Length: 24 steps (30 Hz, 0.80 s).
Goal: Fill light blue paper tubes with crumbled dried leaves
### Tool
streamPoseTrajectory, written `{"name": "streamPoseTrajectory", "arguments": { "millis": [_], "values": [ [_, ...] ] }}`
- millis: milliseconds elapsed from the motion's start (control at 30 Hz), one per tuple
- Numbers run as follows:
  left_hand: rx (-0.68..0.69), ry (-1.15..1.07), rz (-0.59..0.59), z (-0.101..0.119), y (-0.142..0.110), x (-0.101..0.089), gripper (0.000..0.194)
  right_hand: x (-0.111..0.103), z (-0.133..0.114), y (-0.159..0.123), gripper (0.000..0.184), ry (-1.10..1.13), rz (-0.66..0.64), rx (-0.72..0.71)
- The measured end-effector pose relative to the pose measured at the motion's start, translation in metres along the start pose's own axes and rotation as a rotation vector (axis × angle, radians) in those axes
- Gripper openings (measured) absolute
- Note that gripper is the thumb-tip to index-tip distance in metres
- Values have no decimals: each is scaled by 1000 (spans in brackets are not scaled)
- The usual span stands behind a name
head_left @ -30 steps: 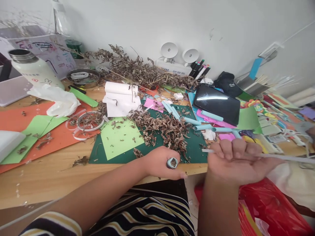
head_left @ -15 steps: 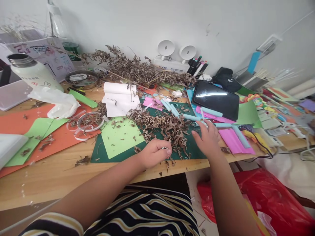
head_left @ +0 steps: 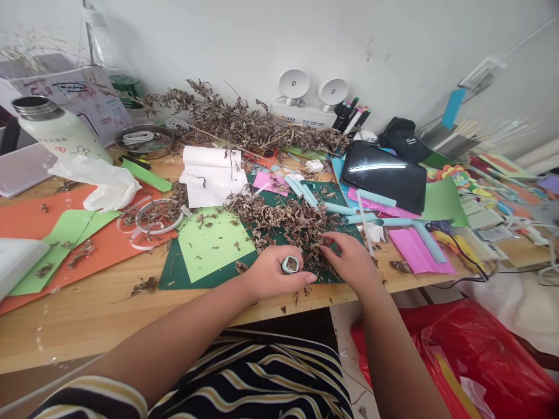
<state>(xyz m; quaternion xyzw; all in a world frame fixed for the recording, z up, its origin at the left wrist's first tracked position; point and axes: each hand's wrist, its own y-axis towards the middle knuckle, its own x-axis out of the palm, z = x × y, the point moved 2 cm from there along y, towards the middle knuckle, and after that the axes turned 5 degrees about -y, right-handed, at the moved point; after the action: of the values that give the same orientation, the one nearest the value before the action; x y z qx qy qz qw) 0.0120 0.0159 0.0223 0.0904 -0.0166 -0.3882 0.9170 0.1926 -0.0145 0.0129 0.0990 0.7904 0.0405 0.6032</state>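
My left hand [head_left: 273, 272] is wrapped round a light blue paper tube [head_left: 290, 265], its open end facing up with brown bits of leaf inside. My right hand [head_left: 353, 259] is at the right side of a heap of crumbled dried leaves [head_left: 283, 221], thumb and fingertips closing on some of them. The heap lies on a dark green cutting mat [head_left: 174, 270]. More light blue paper tubes [head_left: 336, 209] lie behind and to the right of the heap. A light green paper sheet [head_left: 213, 250] with leaf crumbs is left of it.
Dried leafy branches [head_left: 244, 125] stretch along the wall. A black tablet [head_left: 384, 174] and pink paper [head_left: 414, 250] lie to the right. At the left are a roll of tape [head_left: 161, 216], orange paper [head_left: 26, 221] and an uncapped bottle [head_left: 65, 134]. A red plastic bag [head_left: 493, 355] is below the table edge.
My right hand has moved left and nearer, from the blue tubes and a white strip to the leaf heap. My left hand has turned, so the tube's filled end now shows.
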Motion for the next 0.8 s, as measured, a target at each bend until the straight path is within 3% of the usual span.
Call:
{"name": "streamPoseTrajectory", "arguments": {
  "millis": [133,233,433,600,800],
  "values": [
    [11,23,56,1,0,0,25,-9,2,-1,26,151,89,101],
    [0,35,116,1,0,0,23,-16,-1,-4,28,210,195,87],
    [-49,1,276,3,2,-6,19,-24,-17,-8,27,184,249,-165],
    [-49,59,349,3,5,-16,27,-29,-35,-12,27,111,260,-436],
    [-4,308,298,6,5,-17,20,-30,-39,-12,28,102,247,-481]
  ]
}}
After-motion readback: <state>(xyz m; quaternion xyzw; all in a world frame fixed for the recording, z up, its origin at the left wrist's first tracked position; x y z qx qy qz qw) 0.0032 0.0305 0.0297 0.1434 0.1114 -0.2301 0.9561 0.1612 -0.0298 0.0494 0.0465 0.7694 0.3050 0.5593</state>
